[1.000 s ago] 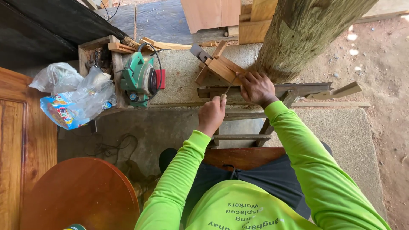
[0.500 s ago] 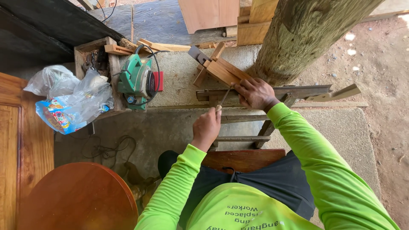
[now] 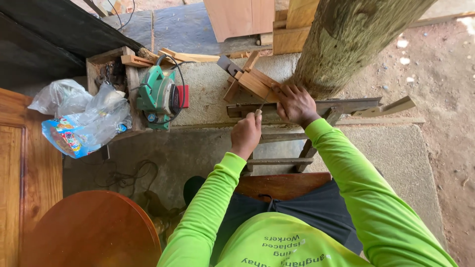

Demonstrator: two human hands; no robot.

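Note:
My left hand [image 3: 246, 133] is closed on a thin file-like tool whose tip meets the long grey saw blade [image 3: 346, 105]. The blade lies edge-up across a low concrete ledge [image 3: 208, 89]. On the blade my right hand [image 3: 296, 104] presses down flat, fingers spread, touching a wooden block clamp [image 3: 250, 81] at the foot of a thick tree post [image 3: 346, 39]. Both arms wear bright green sleeves. I cannot tell how the blade is fixed under the hand.
A green electric planer [image 3: 158, 96] sits left on the ledge beside a wooden box [image 3: 111, 69]. Plastic bags [image 3: 79, 118] lie further left. A round wooden tabletop [image 3: 89, 230] and a panelled door [image 3: 20, 163] are near left. Bare dirt lies right.
My left hand drew back toward me, then pushed forward to the blade again. My right hand stayed on the blade.

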